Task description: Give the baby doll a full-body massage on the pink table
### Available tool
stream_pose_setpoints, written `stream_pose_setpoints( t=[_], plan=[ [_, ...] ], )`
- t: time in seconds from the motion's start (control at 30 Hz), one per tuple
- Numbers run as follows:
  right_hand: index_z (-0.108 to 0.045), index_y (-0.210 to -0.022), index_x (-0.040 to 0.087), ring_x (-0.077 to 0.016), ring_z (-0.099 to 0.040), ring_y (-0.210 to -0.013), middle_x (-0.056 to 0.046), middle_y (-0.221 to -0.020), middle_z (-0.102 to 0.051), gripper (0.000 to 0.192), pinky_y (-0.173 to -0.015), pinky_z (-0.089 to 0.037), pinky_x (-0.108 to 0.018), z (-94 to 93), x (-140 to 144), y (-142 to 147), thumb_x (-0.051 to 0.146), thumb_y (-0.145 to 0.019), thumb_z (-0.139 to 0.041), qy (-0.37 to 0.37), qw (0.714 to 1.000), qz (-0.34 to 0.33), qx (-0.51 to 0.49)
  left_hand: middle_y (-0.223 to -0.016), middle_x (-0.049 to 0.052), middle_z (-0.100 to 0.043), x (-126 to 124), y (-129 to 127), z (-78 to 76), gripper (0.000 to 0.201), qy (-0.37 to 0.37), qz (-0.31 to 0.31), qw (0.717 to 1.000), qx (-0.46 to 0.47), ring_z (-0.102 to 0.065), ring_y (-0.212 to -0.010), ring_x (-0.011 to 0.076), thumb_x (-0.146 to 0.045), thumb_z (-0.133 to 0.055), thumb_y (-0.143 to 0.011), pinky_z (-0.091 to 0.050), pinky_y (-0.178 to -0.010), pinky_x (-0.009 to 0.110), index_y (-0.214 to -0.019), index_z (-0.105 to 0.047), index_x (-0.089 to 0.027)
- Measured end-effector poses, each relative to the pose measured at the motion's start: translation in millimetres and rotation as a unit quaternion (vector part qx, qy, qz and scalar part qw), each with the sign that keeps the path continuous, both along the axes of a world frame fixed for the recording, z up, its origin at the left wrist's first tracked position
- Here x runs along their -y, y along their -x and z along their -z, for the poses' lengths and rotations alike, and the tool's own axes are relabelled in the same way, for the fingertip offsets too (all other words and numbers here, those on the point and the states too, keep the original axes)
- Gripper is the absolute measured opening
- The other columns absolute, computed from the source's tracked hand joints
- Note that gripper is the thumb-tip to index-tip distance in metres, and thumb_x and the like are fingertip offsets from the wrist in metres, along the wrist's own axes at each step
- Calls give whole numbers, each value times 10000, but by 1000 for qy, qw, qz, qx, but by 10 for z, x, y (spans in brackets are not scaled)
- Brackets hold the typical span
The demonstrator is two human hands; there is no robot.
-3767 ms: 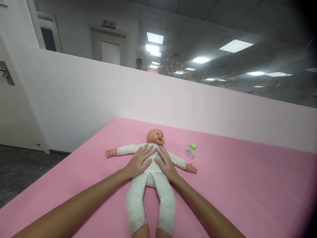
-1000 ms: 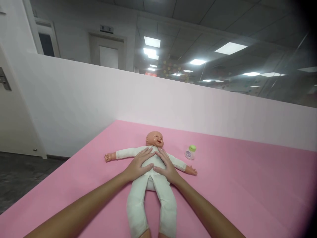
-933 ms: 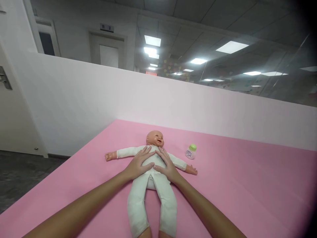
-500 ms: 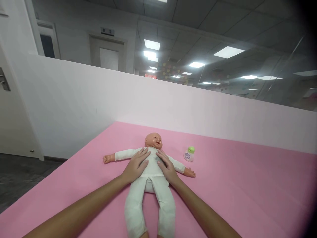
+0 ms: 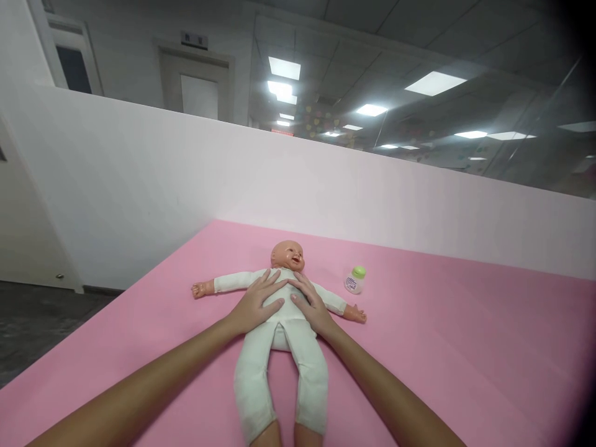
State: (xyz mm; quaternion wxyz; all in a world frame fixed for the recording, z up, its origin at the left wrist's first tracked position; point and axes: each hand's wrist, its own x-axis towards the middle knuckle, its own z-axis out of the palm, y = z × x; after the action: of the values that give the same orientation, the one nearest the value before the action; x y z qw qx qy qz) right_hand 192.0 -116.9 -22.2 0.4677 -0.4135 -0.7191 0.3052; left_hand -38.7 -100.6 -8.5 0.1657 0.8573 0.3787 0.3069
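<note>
A baby doll (image 5: 279, 338) with a white cloth body and hard plastic head, hands and legs lies on its back on the pink tabletop (image 5: 419, 347). Its arms stretch out to both sides and its head points away from me. My left hand (image 5: 257, 302) rests flat on the left part of the doll's chest, fingers spread. On the right part of the chest lies my right hand (image 5: 311, 302), also open, its fingertips close to those of the left. Both palms hide part of the torso. Neither hand grasps anything.
A small clear bottle with a green cap (image 5: 355, 280) stands to the right of the doll, beyond its arm. A low white wall (image 5: 298, 180) borders the table at the back. At the left are a door (image 5: 28, 230) and dark floor (image 5: 32, 329).
Both hands have slid inward on the doll's chest, bringing the fingertips closer together. The whole view has shifted slightly, so the doll and bottle appear a little higher.
</note>
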Motion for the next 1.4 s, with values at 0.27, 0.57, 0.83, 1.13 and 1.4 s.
stream_pose_setpoints(
  t=[0.27, 0.57, 0.83, 1.13, 1.4],
  plan=[
    [-688, -1325, 331, -257, -338, -1545, -24, -1599, -476, 476, -1301, -186, -506, 38, -82, -31, 606, -976, -517, 7, 998, 15, -54, -1688, 31, -275, -46, -16, 95, 641, 1, -46, 999, 24, -148, -1596, 287, -566, -360, -1050, -172, -1297, 542, -1615, -336, -264],
    [-512, -1491, 401, -314, -165, -1602, 2, -1696, -289, 736, -1288, -153, -596, -36, 69, -46, 562, -824, -777, -40, 998, -24, 44, -1684, 20, -292, 35, 28, -31, 661, -56, 67, 996, 30, -235, -1576, 288, -512, -548, -1002, -201, -1298, 532, -1606, -342, -338],
    [-583, -1433, 397, -243, -237, -1585, 30, -1669, -353, 477, -1308, -152, -529, 9, 14, -28, 578, -997, -509, -24, 999, -4, 26, -1666, -24, -326, -18, 9, -30, 495, 14, 70, 996, 59, -222, -1582, 229, -442, -357, -1080, -187, -1308, 515, -1558, -433, -338],
    [-431, -1550, 368, -283, -237, -1585, -9, -1684, -324, 714, -1297, -210, -537, 53, 26, -67, 556, -909, -683, -41, 999, -12, 13, -1678, -3, -310, -7, 28, -8, 540, -8, 66, 996, 50, -237, -1578, 261, -497, -473, -1039, -182, -1303, 537, -1558, -437, -349],
    [-473, -1520, 373, -293, -245, -1581, -16, -1677, -337, 731, -1294, -213, -549, 26, 49, -59, 553, -863, -740, -41, 999, -9, 23, -1675, 16, -321, 33, 22, -56, 615, -7, 63, 997, 51, -257, -1569, 290, -537, -585, -977, -213, -1292, 550, -1548, -458, -347]
  ],
)
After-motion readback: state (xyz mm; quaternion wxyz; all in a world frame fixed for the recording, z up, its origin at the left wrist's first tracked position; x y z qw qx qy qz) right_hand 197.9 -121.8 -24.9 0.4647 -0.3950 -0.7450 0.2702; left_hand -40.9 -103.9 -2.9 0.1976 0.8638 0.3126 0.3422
